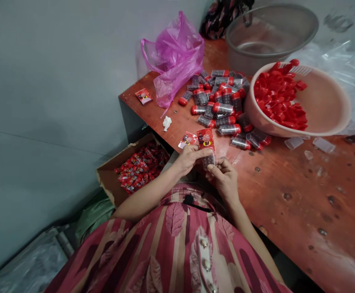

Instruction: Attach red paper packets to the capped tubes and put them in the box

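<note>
Beside red table (271, 175), left hand (190, 159) pinching packet (206, 140), right hand (227, 178) gripping its bottom

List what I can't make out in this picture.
All in the head view:
Fine print on the packet: too small and blurred.
Part of the packet's middle: covered by the left hand's thumb.
Bowl floor under the red pieces: they cover it in the pink bowl.
Metal basin's lower front: partly behind that bowl.
Dark patterned fabric: cut off by the top edge.
</note>
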The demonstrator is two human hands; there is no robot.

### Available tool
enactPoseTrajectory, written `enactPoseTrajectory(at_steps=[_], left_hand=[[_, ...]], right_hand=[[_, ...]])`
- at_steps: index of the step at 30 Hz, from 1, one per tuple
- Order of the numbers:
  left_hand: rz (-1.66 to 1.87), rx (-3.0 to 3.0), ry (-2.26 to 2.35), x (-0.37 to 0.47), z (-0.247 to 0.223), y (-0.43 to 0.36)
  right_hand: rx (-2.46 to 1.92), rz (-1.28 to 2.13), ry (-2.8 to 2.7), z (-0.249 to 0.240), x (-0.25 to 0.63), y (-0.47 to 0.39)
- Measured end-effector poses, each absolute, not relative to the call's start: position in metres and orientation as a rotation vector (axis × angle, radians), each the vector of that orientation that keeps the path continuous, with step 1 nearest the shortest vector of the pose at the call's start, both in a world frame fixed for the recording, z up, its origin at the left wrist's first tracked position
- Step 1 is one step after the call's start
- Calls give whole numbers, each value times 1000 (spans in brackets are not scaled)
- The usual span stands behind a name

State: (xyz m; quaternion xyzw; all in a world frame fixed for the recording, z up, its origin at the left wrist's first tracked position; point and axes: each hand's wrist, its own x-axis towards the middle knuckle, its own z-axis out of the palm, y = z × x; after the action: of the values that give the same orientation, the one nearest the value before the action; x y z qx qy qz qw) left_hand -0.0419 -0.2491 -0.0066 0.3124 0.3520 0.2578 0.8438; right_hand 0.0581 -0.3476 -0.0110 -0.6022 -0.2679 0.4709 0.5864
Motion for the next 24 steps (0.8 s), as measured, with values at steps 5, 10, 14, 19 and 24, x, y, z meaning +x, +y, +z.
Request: enactPoseTrajectory(at_steps=[5, 10, 14, 19, 24], left_hand=[[661, 637, 818, -36, -3, -258], [654, 579, 754, -34, -3, -265], [610, 569, 750, -35, -5, -271], [659, 475, 676, -40, -1, -271], [741, 460, 666, -38, -2, -272]], right_hand=[[-1400, 1069, -580, -14, 57, -346], [-1425, 1036, -579, -17, 55, -349], [-1429, 993, -560, -18, 51, -352], [-1279, 1139, -412, -22, 55, -347], [-1339, 1093, -450, -18, 53, -345]])
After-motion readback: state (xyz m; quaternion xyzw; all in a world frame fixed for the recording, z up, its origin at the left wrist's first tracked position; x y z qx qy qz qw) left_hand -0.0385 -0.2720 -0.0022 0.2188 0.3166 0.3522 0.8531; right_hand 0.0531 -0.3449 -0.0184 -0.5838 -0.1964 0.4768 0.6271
